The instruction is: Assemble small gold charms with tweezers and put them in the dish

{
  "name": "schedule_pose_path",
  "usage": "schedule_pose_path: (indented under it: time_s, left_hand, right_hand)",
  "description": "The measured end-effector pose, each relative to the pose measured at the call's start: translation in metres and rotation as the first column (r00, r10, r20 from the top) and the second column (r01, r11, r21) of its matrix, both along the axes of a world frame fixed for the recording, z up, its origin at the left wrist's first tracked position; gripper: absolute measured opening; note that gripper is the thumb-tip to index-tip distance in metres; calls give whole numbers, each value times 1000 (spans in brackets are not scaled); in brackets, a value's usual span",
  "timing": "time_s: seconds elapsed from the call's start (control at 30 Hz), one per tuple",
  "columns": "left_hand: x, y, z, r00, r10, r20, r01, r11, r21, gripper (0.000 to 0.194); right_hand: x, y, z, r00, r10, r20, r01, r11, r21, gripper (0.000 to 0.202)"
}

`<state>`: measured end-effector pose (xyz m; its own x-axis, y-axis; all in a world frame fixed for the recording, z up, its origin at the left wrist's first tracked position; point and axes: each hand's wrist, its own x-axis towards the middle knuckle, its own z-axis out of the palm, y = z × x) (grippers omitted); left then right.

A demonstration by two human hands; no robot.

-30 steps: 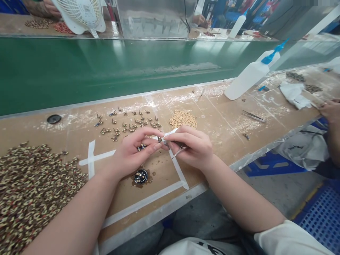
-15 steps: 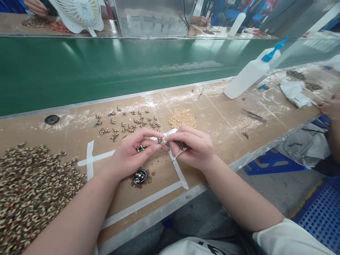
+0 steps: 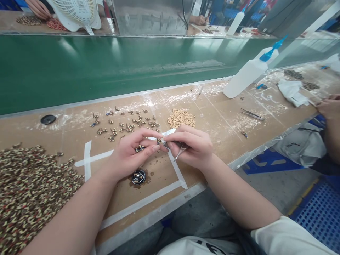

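Observation:
My left hand is closed, pinching a small brown-and-cream piece between thumb and fingers. More small pieces show partly behind its thumb. Fingertip to fingertip with it, my right hand is closed around metal tweezers, which are partly hidden by the fingers. Below the hands sits a small black dish holding wet liquid and a few tan beads. Just beyond the fingers lies a heap of tan beads. Several finished-looking small pieces stand scattered behind my left hand.
A large pile of brown-and-cream pieces covers the table's left. A black lid lies behind it. White bottles with blue nozzles and another pair of tweezers are at right. A green belt runs behind; another person's hand is at far right.
The whole view has shifted slightly, with the table things a little further left and up. Both hands keep nearly the same pose, still together at the small piece.

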<state>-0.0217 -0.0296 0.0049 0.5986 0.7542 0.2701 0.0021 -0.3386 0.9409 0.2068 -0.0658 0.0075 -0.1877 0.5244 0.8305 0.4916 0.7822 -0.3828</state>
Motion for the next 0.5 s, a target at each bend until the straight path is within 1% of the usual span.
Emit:
schedule_pose_path:
  time_s: [0.1,0.2,0.37,0.5]
  left_hand:
    - [-1,0,-3,999,-18,43,20,999,-47,24]
    - [-3,0,-5,993,-51,110,62,993,-99,26]
    - [-4,2,-3,959,-98,264,150,971,-184,23]
    - [-4,3,-2,942,-97,323,171,963,-209,22]
  right_hand:
    - [0,1,-1,1000,5,6,-5,1000,18,11]
    - [0,0,1,1000,-30,6,30,999,19,10]
    - [-1,-2,4,998,-46,-41,47,998,28,17]
    - [-1,-1,5,996,-42,-80,44,999,16,19]
